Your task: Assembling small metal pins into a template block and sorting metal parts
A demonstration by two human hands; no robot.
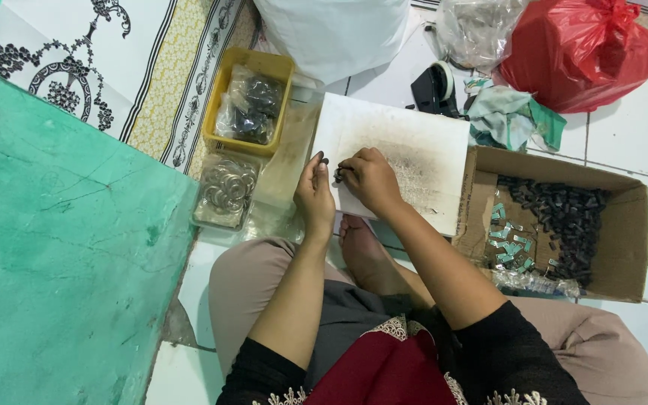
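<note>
— So, going from your left: what is sitting there?

— A yellow tray (223, 82) of bagged parts is resting by a clear pack of metal rings (225, 189). Your left hand (314, 193) is pinching a small dark piece (325, 160) over the white board (429, 135); your right hand (369, 178) is closing on another.

— How is it handling?

— Probably light, stiff, easily dropped; you're gripping by the ends. The cardboard box (624, 247) is holding more. Your fingers are hiding its shape.
</note>
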